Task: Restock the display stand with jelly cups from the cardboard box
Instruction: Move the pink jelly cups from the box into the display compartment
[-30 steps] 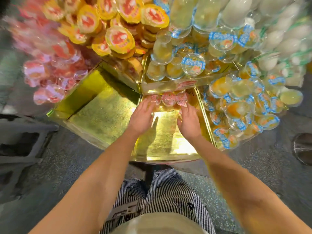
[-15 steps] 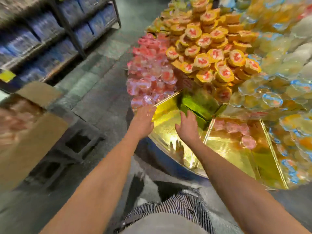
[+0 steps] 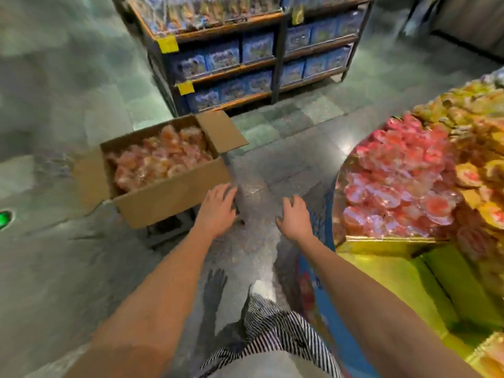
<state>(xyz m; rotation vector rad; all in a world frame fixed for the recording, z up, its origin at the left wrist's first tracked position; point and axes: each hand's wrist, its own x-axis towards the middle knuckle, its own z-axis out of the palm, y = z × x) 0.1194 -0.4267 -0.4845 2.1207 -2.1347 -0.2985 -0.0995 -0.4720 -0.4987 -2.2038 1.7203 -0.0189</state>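
Note:
An open cardboard box point(image 3: 174, 197) stands on a low stool to my left, filled with pale orange-pink jelly cups point(image 3: 161, 159). The round gold display stand point(image 3: 381, 242) is at my right, holding heaps of pink jelly cups point(image 3: 395, 186) and yellow-lidded cups point(image 3: 474, 165). My left hand point(image 3: 218, 208) hovers palm down by the box's near right corner, fingers spread, holding nothing. In the air between box and stand, my right hand point(image 3: 296, 214) is spread and holds nothing as well.
A dark shelf unit point(image 3: 275, 64) with blue packets stands behind the box. An empty gold-green compartment point(image 3: 409, 282) of the stand lies at lower right. Grey tiled floor point(image 3: 68, 268) surrounds the box. My striped trousers point(image 3: 275, 326) show below.
My view has swung left from the stand to the box. Both hands have left the gold compartment, where pink cups stayed behind, and moved toward the box, holding nothing.

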